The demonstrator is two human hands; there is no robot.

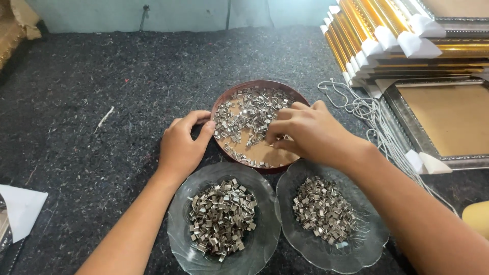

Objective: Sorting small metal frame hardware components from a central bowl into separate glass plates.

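A round brown tray [232,97] holds several small shiny metal clips [244,109] scattered over its tan floor. My left hand [182,145] rests against the tray's left rim, thumb on the edge. My right hand [304,131] reaches into the tray from the right, fingertips pinched together on metal clips near the middle. Closer to me stand two clear glass dishes. The left glass dish [178,234] carries a heap of clips [221,216]. The right glass dish [367,244] carries a smaller, tighter heap [322,209].
Everything sits on dark grey felt [102,102]. Stacked gold picture frames [407,40] with white corner guards stand at the back right. A silver frame [433,132] lies flat beside them, with white cord [367,109] coiled next to it. White paper [20,209] lies at the left edge.
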